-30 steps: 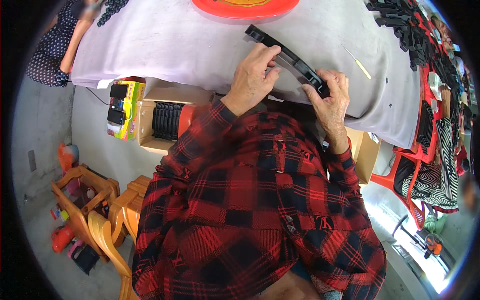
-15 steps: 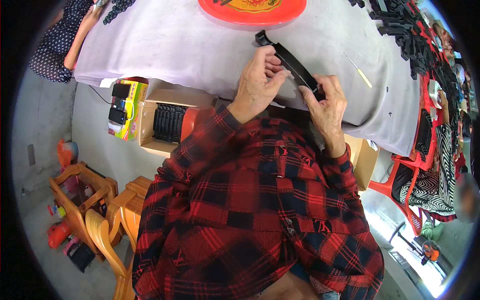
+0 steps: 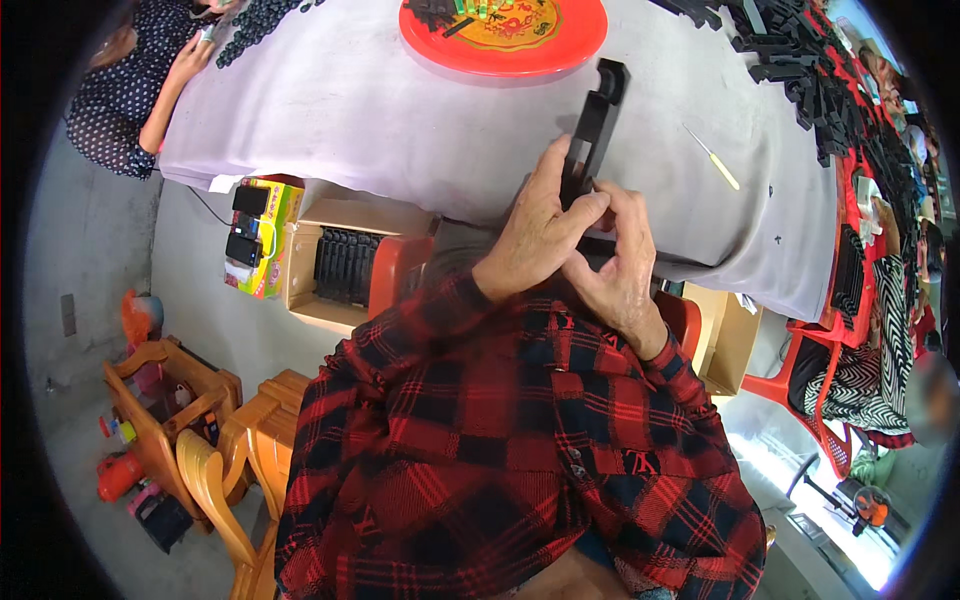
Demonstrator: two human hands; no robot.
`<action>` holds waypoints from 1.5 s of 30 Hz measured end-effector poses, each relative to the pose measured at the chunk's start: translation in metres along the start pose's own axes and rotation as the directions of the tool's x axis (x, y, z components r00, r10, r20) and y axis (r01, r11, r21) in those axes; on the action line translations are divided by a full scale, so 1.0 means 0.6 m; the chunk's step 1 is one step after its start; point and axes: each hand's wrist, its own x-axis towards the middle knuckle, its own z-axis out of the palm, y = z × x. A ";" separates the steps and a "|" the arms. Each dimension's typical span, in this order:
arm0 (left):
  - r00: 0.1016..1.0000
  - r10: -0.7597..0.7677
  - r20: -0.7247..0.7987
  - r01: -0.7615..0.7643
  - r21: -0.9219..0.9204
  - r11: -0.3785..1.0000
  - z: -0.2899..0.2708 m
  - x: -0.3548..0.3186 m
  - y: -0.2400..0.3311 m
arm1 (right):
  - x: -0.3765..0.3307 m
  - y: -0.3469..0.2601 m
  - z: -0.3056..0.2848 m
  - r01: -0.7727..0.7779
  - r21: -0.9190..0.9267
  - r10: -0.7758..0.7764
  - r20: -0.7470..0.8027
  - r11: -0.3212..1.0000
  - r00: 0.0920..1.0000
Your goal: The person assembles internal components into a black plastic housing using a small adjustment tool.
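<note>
A long black plastic part point(image 3: 597, 118) with a hooked, blocky far end points away from me over the cloth. My left hand point(image 3: 535, 222) is closed on its near end, with the thumb on one side and the fingers along the other. Close beside it, my right hand point(image 3: 622, 262) has thumb and index finger bent together at the part's near end. What the right fingertips pinch there is mostly hidden by the left thumb. To the right, a thin screwdriver-like tool with a pale yellow handle point(image 3: 724, 172) lies on the cloth.
A red round tray point(image 3: 500, 62) with small black and green pieces stands at the far edge. Black parts point(image 3: 790, 70) are heaped at far right. An open carton point(image 3: 325, 208) of black parts stands below the table at left, near a red stool. Another person's hand point(image 3: 188, 62) is at far left.
The black part has swung from slanting down to the right to pointing away from me. My left hand has taken hold of it, and my right hand has moved left and nearer me.
</note>
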 end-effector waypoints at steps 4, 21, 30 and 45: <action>0.962 0.068 0.263 -0.136 0.249 0.959 -0.040 0.034 0.033 | -0.010 0.019 -0.028 -0.104 0.111 0.101 0.032 0.988 0.994; 0.805 0.476 0.355 -0.540 0.771 0.339 -0.033 0.098 -0.024 | 0.149 0.055 -0.075 -0.141 0.026 0.142 -0.058 0.990 0.988; 0.818 0.511 0.264 -0.492 0.781 0.385 -0.064 0.096 -0.046 | 0.399 0.239 0.031 -0.095 -0.013 0.095 0.054 0.995 0.994; 0.833 0.505 0.226 -0.493 0.717 0.493 -0.057 0.092 -0.039 | 0.487 0.308 0.142 0.225 -0.508 -0.177 0.142 0.831 0.974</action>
